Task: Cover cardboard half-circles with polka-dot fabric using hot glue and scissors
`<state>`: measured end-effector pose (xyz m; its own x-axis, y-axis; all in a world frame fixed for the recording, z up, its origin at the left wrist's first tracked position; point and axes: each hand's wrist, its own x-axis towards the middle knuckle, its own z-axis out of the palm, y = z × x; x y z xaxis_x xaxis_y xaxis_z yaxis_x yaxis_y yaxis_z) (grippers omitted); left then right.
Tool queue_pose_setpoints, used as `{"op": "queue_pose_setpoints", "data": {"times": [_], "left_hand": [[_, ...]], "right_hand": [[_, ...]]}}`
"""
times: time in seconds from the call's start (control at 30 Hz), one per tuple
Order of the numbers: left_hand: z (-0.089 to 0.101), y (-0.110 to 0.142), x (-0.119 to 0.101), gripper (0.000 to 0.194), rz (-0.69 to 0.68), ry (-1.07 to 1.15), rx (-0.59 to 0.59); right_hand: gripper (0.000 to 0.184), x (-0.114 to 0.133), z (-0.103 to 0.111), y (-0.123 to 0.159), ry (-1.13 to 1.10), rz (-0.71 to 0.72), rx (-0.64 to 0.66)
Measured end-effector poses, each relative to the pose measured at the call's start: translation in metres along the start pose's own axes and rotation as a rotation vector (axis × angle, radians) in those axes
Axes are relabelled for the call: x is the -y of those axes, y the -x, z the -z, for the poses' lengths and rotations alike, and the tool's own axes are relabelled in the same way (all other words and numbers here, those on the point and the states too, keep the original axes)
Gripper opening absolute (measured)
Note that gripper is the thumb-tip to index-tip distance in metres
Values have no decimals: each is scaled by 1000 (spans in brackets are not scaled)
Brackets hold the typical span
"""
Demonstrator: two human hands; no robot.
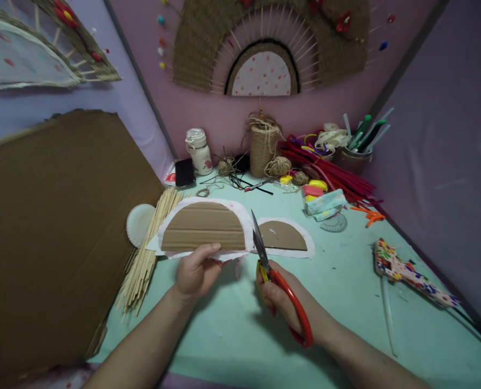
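grip of right hand holds scissors

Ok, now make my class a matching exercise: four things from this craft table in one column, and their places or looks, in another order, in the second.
1. scissors
2. thin sticks
3. glue gun
4. lidded bottle

A. at the back, beside a flat black object
B. in the right hand
C. next to the big brown cardboard sheet
D. flower-patterned, lying at the right

Pairs: 1-B, 2-C, 3-D, 4-A
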<state>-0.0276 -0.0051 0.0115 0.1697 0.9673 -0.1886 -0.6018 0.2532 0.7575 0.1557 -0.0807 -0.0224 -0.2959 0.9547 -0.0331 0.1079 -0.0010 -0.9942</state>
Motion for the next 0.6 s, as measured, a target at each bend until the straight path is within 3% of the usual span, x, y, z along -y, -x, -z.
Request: {"op": "queue_pose_setpoints", "data": {"times": [0.6], "left_hand": [[-5, 8, 10, 43, -39, -12, -51]], "right_hand": [[36, 8, -1, -2, 81, -103, -87]]}}
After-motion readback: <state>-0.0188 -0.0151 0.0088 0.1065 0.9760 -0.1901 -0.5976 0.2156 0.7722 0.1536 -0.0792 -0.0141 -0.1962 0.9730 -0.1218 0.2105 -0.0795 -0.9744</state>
